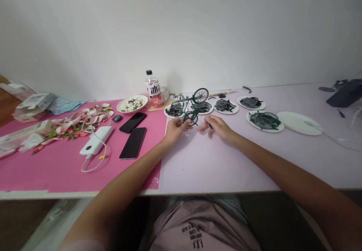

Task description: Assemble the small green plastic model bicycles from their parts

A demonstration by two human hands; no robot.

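A small dark green model bicycle [194, 99] is held up above the lilac part of the table, one wheel raised high and the other low by my fingers. My left hand [175, 129] is closed on its lower end. Just to the right, my right hand [219, 127] pinches a thin tool with a dark handle, which looks like a small screwdriver [210, 125]. Its thin shaft points up toward the bicycle, and I cannot tell whether the tip touches. Behind my hands, white plates [236, 111] hold black and grey bicycle parts [225, 106].
To the right, a plate [280, 129] carries green bicycle frames and wheels beside a bare white plate [299, 123]. On the left are two phones [132, 142], a white power strip [97, 140], artificial petals [85, 120], a drink bottle [154, 92] and a plate of small pieces [120, 110].
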